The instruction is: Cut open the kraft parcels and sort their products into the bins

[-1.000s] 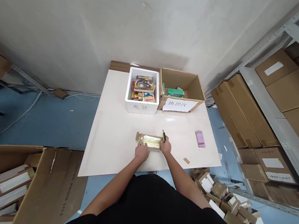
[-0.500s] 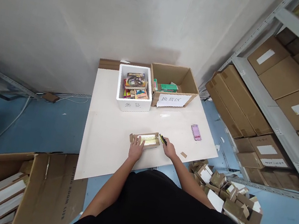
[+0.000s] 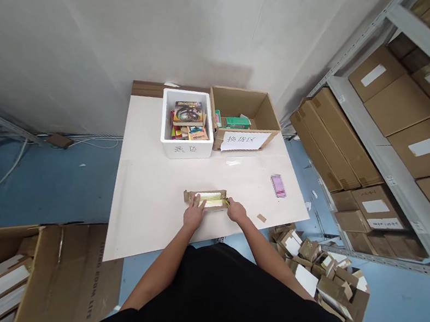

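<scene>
compared with half a second earlier, the slim yellow-and-black knife-like tool (image 3: 227, 202) had come in against the right end of the small oblong brown cardboard box (image 3: 214, 200), so work appeared centred there. the box lay on the white rectangular table (image 3: 142, 198); the right hand (image 3: 236, 211) was closed around the tool, the left hand (image 3: 194, 215) pressed on the box, fingers spread, gripping nothing visibly.

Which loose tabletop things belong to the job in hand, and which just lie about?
Job:
small oblong brown cardboard box, under the left hand
slim yellow-and-black tool, in the right hand

Seemingly just lying about:
blurred pink-purple oblong item
flat brown cardboard scrap
thin whitish scrap
</scene>
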Demonstrator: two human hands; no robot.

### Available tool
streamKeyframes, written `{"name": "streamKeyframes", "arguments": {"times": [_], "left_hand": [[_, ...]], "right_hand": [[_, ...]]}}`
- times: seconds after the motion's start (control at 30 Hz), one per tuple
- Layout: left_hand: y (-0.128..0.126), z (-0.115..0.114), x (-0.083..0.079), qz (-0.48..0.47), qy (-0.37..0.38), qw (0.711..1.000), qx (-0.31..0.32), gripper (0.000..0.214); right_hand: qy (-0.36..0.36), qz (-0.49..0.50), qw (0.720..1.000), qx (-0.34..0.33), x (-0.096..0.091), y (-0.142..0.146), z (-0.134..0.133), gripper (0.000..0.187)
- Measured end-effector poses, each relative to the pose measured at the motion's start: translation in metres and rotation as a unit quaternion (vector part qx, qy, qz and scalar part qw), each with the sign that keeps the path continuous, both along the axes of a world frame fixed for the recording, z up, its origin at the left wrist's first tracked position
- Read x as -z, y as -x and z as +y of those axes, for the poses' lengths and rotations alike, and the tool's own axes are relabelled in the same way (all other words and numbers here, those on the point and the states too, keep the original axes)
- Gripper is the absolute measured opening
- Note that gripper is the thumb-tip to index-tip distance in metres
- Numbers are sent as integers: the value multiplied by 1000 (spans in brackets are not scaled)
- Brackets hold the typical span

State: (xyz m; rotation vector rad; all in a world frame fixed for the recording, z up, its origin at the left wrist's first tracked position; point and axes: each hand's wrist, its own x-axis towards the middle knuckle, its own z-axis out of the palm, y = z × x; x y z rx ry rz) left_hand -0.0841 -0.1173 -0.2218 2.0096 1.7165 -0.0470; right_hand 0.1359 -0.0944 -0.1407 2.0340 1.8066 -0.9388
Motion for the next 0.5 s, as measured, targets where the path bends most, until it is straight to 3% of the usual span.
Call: {"name": "streamKeyframes", "arguments": {"times": [0.5], "left_hand": [[0,3,-3,24,29,999,9,59]], "right_hand": [[24,-17,999,46,-6,7,-45,57]]}}
